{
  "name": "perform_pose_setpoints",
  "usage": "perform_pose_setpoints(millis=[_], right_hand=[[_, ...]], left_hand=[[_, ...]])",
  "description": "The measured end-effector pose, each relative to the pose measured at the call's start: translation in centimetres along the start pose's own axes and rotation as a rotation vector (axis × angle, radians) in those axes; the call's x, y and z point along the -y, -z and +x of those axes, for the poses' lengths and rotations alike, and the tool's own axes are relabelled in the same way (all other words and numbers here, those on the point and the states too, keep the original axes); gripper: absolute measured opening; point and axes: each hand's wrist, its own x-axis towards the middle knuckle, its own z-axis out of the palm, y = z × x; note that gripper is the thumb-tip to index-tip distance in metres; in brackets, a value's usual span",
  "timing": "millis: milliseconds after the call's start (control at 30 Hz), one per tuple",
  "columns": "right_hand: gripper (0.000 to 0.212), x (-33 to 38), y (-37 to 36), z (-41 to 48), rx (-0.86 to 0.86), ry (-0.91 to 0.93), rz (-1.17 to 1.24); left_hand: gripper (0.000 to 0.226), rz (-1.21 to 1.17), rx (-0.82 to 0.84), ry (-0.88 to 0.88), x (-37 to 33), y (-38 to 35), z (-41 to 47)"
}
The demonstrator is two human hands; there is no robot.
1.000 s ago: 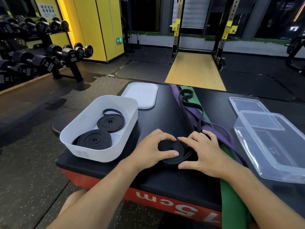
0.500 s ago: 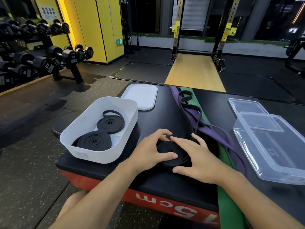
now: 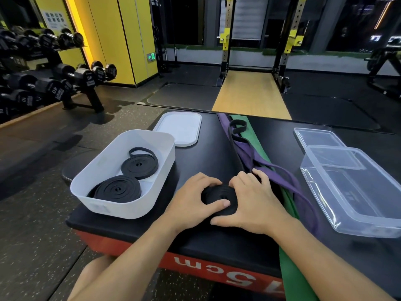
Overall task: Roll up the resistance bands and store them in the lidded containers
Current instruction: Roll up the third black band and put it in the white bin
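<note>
Black resistance band coil (image 3: 219, 197), part-wound, on the black padded platform (image 3: 206, 153) between both hands.

Risk: the coil may spring loose if either hand lifts, since its free tail (image 3: 235, 146) runs taut-looking up the platform and tangles with the purple band (image 3: 280, 172) lying over the green band (image 3: 290, 266); dragging could pull those along. Left hand (image 3: 191, 205): fingers curled moderately, thumb pressing the coil's near face. Right hand (image 3: 256, 205): fingers spread fairly wide, cupping the coil's right side, thumb flat below it. Stored: two rolled black bands in the white bin (image 3: 152, 205), its lid (image 3: 180, 129) behind. Clear container (image 3: 355, 213) holds nothing.
</note>
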Motion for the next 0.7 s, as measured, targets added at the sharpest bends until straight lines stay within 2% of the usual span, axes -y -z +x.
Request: perform_pose_setpoints(millis=[167, 267, 367, 433, 500, 700], right_hand=[[0.085, 1.6, -1.2, 0.0, -0.165, -0.068, -0.104], [0.092, 0.8, -1.3, -0.2, -0.055, -0.040, -0.035], [0.096, -1.0, -1.1, -0.6, 0.047, 0.008, 0.243], [0.090, -1.5, -1.0, -0.8, 0.057, 0.024, 0.353], [0.083, -1.6, -1.3, -1.1, 0.043, 0.042, 0.336], [0.084, -1.6, -1.5, -0.7, 0.065, 0.005, 0.316]], left_hand=[[0.036, -0.031, -0.097, 0.033, 0.3, 0.2, 0.1], [0.032, -0.033, -0.098, 0.049, 0.6, 0.2, 0.0], [0.031, -0.045, -0.079, 0.051, 0.8, 0.3, 0.0], [0.036, -0.024, -0.076, 0.059, 1.0, 0.3, 0.0], [0.045, 0.015, -0.079, 0.054, 1.0, 0.2, -0.1], [0.038, 0.080, -0.096, -0.005, 0.7, 0.2, -0.6]])
